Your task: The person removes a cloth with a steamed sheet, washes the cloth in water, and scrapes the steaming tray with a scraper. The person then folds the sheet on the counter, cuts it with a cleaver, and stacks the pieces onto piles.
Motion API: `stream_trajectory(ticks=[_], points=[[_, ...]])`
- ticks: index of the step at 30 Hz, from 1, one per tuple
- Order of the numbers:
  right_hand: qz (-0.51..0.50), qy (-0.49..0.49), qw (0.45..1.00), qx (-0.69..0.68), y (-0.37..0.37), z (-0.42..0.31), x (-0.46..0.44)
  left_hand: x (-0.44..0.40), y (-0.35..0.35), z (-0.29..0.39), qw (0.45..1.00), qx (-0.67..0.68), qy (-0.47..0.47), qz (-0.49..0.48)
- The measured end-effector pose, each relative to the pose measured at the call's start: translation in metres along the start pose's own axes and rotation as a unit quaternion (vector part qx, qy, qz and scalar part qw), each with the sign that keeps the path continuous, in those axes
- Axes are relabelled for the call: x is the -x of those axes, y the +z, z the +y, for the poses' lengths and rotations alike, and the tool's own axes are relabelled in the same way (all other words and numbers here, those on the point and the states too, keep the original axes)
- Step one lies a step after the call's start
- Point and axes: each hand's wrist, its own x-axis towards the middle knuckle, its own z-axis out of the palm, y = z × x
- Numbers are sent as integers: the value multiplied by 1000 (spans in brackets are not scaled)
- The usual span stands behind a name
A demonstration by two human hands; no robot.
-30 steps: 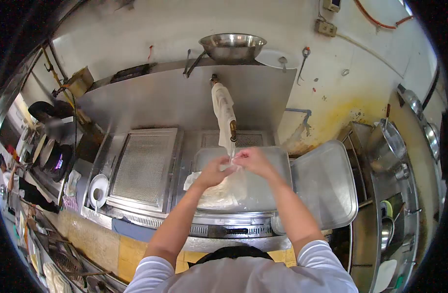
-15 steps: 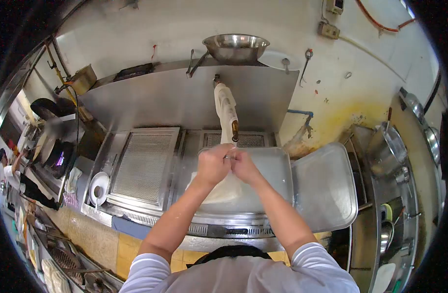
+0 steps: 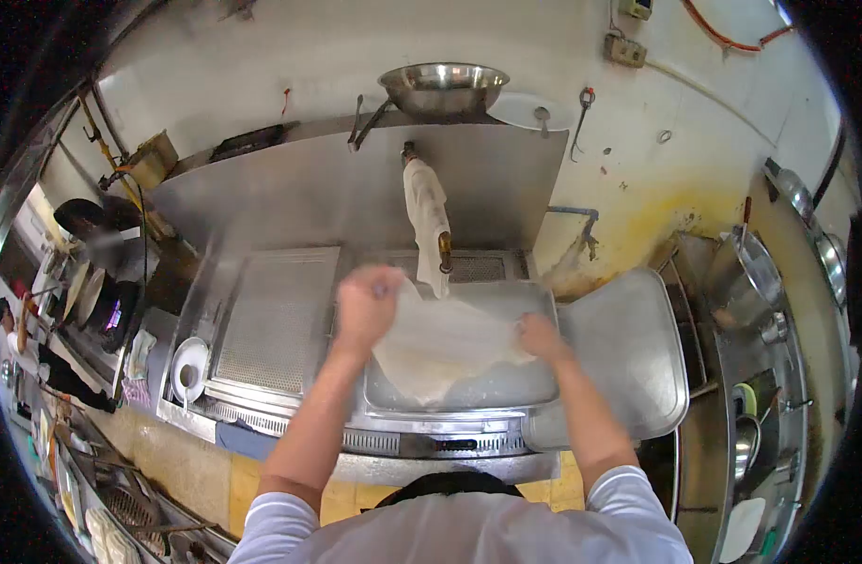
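Observation:
A thin white cloth (image 3: 440,343) is stretched between my two hands over a shallow metal tray (image 3: 511,387). My left hand (image 3: 365,305), blurred by motion, is closed on the cloth's upper left part. At its right edge, my right hand (image 3: 541,336) grips the cloth with curled fingers. The lower edge of the cloth hangs over the tray, and I cannot tell whether it touches the tray bottom. Just beyond the cloth is a faucet (image 3: 445,252) wrapped in another white cloth (image 3: 423,202).
Left of the tray lies a perforated metal panel (image 3: 276,320), with a white dish (image 3: 189,367) beside it. A second metal tray (image 3: 628,357) leans at the right. A steel bowl (image 3: 445,89) sits on the back ledge. At far left, a person (image 3: 36,352) stands near a lit burner (image 3: 113,315).
My hands, together at the middle before, have moved apart to left and right. The white cloth, bunched below them earlier, is now spread out between them.

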Motion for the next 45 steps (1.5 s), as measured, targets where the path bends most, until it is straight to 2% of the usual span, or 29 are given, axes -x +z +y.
stream_trajectory(ticks=[2, 4, 6, 8, 9, 11, 13, 14, 16, 18, 21, 22, 23, 25, 28, 29, 30, 32, 33, 34, 36, 37, 39, 40, 41, 42, 44, 45], points=[[55, -44, 983, -169, -14, -54, 3, 22, 33, 8, 994, 15, -55, -95], [54, -183, 908, -373, -35, -127, -10, 27, 60, 14, 991, 39, -55, -119], [-85, -112, 900, -412, -6, -155, -40, 24, 62, 5, 990, 20, -36, -137], [-46, -98, 964, -244, -5, -134, -31, 5, 18, 4, 996, 14, -13, -90], [-25, -89, 983, -156, -6, -116, -22, 0, 0, -12, 996, 45, -67, -41], [1, -81, 995, -56, -6, -61, -12, -5, -21, -25, 987, 79, -136, 22], [-35, -37, 999, 0, -19, -35, -5, -2, -33, -19, 980, 87, -170, 57], [-67, -6, 998, 17, -27, -34, -3, 6, -17, -34, 991, 36, -118, 44], [13, -64, 982, -176, -34, -83, -5, 16, 14, -13, 999, -4, -27, -47], [62, -204, 897, -388, -51, -159, -7, 20, 48, 4, 994, -11, -34, -108], [-3, -102, 933, -345, -19, -167, -11, -2, 16, 16, 997, 46, -19, -62], [20, -98, 966, -239, -1, -134, -18, -10, -3, -1, 999, 49, -10, 2], [44, -93, 986, -131, 18, -82, -27, -15, -24, -4, 997, 24, -75, 4], [61, -75, 994, -50, 41, -10, -37, -20, -58, 5, 979, -24, -205, 5], [-32, -129, 987, 95, -28, -70, -17, 6, -15, -11, 992, 81, -94, 10], [43, -150, 984, -84, -32, -105, -13, 13, 3, 0, 995, 50, -78, -28], [116, -165, 944, -260, -35, -144, -9, 17, 18, 9, 996, 20, -61, -65], [21, -146, 895, -420, -59, -207, 8, 13, 25, 21, 994, 3, -51, -93], [-12, -112, 924, -365, -39, -201, 1, 8, 24, 26, 993, -5, -47, -106], [-16, -84, 955, -285, -12, -170, -9, -1, 2, 25, 998, 29, -32, -41], [21, -52, 992, -111, 41, -72, -28, -19, -48, 19, 979, 129, -152, 50], [17, -31, 998, -48, 52, -35, -30, -16, -51, 10, 981, 126, -132, 60], [-1, -50, 999, 13, 26, -36, -30, 0, -42, -16, 985, 121, -93, 80], [-10, -60, 997, 43, 10, -39, -31, 6, -30, -20, 989, 117, -82, 35], [66, -119, 985, -110, -1, -69, -25, 15, -14, -15, 997, 61, -55, -2], [139, -174, 939, -261, -10, -116, -19, 21, 2, -7, 999, 5, -27, -39], [85, -221, 872, -429, -36, -189, -9, 20, 24, 14, 997, 1, -19, -76], [59, -192, 911, -361, -33, -186, -10, 18, 27, 21, 995, -2, -15, -94]])
